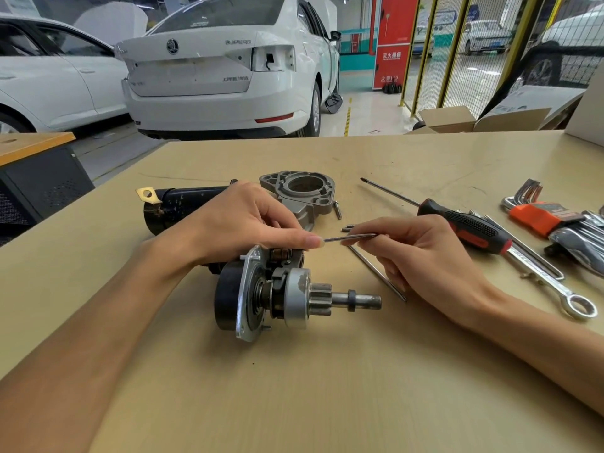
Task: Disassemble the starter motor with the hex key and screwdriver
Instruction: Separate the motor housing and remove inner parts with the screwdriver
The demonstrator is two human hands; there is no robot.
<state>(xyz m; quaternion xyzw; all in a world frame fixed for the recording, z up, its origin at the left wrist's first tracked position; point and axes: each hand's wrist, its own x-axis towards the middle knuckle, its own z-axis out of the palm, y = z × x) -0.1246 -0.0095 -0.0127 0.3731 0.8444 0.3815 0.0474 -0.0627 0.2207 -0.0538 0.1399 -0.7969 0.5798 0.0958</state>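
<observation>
Meanwhile, steadied the starter motor (261, 289) on the worktop (327, 387) with left hand (242, 220) fingers curled over it, right hand (421, 253) fingers pinching a thin rod (349, 237).

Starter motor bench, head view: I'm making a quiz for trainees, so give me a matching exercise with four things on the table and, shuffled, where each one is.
Things:
1. screwdriver
2. aluminium end housing
3. thin metal rod
4. ring spanner

Places:
A. held between the left hand and the right hand
B. lying beyond the right hand, red-and-black handle nearest the hex key set
C. nearest the table's right edge, ring end toward the person
D. behind the left hand, beside the black motor body

Pairs: 1-B, 2-D, 3-A, 4-C
</observation>
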